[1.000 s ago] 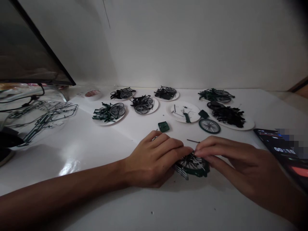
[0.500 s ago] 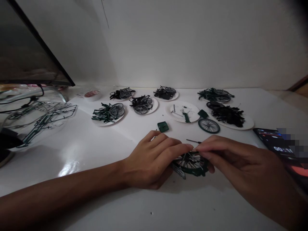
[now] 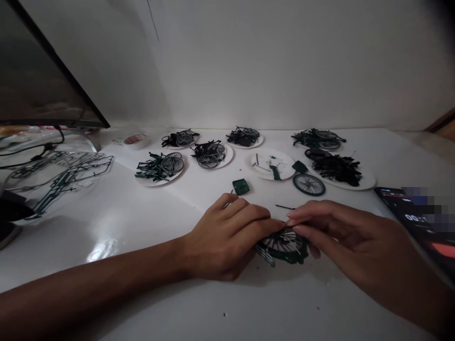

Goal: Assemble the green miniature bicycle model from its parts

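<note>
My left hand (image 3: 227, 239) and my right hand (image 3: 341, 237) meet over a small dark green model wheel assembly (image 3: 284, 246) with silver spokes, lying on the white table (image 3: 142, 246). Both hands pinch it from above, fingers closed on its top edge; much of the piece is hidden under the fingers. A thin dark rod (image 3: 284, 207) lies just beyond my fingertips. A loose spoked wheel (image 3: 309, 184) and a small green square part (image 3: 241, 186) lie farther back.
Several white paper plates hold model parts: green and grey wheels (image 3: 159, 166), dark pieces (image 3: 209, 155), small bits (image 3: 272, 165), a black pile (image 3: 336, 169). Part sprues in clear plastic (image 3: 60, 177) lie left under a monitor (image 3: 39, 80). A phone (image 3: 423, 222) lies right.
The wheel assembly has turned slightly under my fingers; both hands stay in nearly the same place.
</note>
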`<action>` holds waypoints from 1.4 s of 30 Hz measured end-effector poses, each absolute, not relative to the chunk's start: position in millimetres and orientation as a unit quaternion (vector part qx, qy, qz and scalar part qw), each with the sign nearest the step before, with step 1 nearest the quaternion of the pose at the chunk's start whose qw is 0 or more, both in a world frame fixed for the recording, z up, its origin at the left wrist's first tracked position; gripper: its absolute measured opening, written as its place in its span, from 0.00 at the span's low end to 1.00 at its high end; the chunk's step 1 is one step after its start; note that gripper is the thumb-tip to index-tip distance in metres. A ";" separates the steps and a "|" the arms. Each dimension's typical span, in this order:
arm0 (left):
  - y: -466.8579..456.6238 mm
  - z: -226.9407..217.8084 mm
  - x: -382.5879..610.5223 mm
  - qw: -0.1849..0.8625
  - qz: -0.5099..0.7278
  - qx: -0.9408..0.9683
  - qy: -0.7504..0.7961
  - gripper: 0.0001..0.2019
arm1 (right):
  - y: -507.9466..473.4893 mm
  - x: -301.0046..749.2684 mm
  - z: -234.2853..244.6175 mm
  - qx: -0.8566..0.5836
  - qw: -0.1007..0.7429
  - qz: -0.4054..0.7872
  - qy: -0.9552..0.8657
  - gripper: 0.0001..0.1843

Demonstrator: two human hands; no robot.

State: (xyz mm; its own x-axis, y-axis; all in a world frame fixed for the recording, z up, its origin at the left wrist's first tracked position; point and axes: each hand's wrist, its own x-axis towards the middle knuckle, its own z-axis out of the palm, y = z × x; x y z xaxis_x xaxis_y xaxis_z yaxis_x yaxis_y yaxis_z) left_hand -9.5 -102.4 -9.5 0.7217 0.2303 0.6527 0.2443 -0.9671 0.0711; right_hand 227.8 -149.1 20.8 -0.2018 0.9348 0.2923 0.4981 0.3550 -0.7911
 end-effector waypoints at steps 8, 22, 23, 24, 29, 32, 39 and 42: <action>-103.1 -10.6 -10.4 0.028 -0.358 -0.924 -0.130 0.20 | -146.3 231.1 23.0 -0.469 0.353 0.178 -0.790 0.05; -104.2 -11.5 -9.8 0.020 -0.368 -0.921 -0.128 0.16 | -143.9 241.4 24.2 -0.361 0.324 0.092 -0.870 0.09; -104.4 -11.1 -9.8 0.020 -0.368 -0.921 -0.129 0.16 | -143.6 241.6 24.8 -0.358 0.315 0.093 -0.874 0.09; -104.7 -10.6 -9.8 0.020 -0.367 -0.921 -0.131 0.17 | -143.4 241.7 25.4 -0.354 0.309 0.095 -0.877 0.09; -105.4 -9.0 -10.1 0.021 -0.363 -0.920 -0.144 0.18 | -147.4 242.8 26.9 -0.360 0.301 0.087 -0.879 0.15; -104.7 -10.1 -10.7 0.007 -0.372 -0.916 -0.148 0.18 | -151.7 243.9 26.0 -0.373 0.277 0.076 -0.882 0.19; -111.4 -7.1 -12.6 -0.102 -0.395 -0.898 -0.168 0.17 | -152.2 236.0 18.9 -0.407 0.318 0.084 -0.852 0.13; -122.2 4.5 -11.9 -0.163 -0.412 -0.876 -0.189 0.16 | -153.8 234.6 20.0 -0.414 0.337 0.069 -0.843 0.11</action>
